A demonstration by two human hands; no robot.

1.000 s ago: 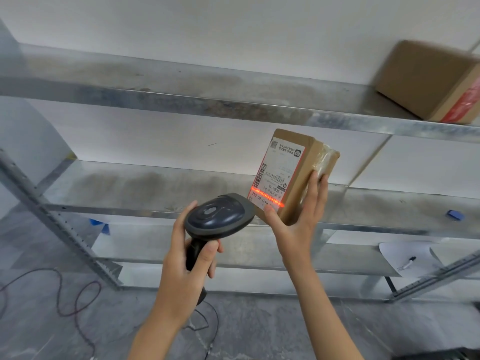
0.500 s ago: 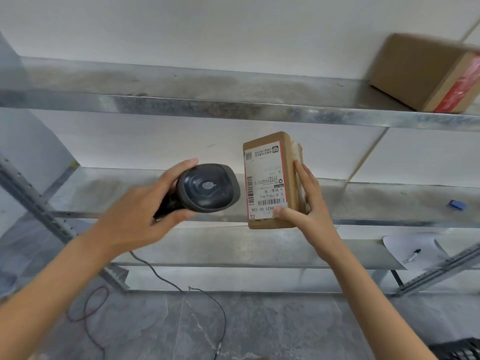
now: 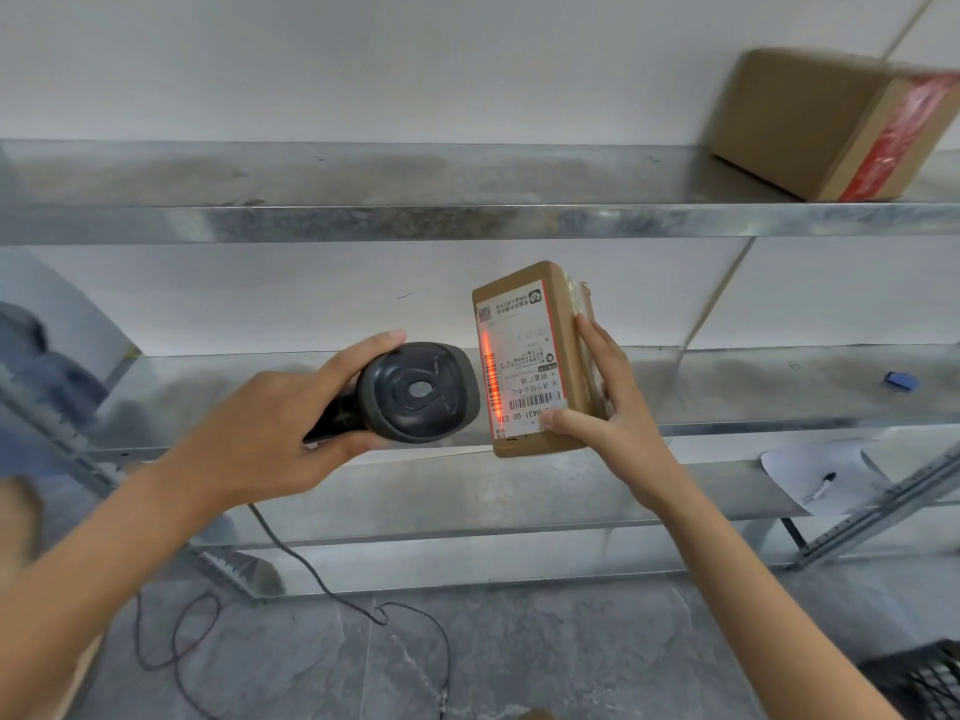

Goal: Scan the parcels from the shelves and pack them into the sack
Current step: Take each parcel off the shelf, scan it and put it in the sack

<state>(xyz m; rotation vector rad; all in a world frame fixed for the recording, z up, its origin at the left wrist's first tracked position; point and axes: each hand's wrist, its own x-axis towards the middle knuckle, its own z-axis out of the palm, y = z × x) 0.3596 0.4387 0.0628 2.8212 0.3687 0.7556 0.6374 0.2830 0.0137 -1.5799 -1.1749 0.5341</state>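
In the head view, a small brown parcel [image 3: 540, 356] is held upright in the air in front of the middle shelf [image 3: 779, 376]. It is gripped by the right hand [image 3: 618, 413]: the thumb is pressed on the lower corner of the white label [image 3: 519, 363] and the fingers are curled around the right side of the box. A dark barcode scanner [image 3: 415, 392] is held by the left hand [image 3: 275, 433], whose fingers are closed around its handle, and its head is kept just beside the left edge of the parcel. A red scan line [image 3: 491, 376] is seen running vertically over the barcode on the label. A black cable [image 3: 322, 579] is hanging from the scanner down to the grey floor [image 3: 545, 652]. On the upper shelf [image 3: 415, 220], at the right, a bigger cardboard box [image 3: 810, 116] with red tape is placed. On a lower shelf at the right, a white sheet [image 3: 821, 475] with a pen [image 3: 823, 485] is lying. A small blue object [image 3: 901, 380] is seen on the middle shelf, well apart from the parcel.
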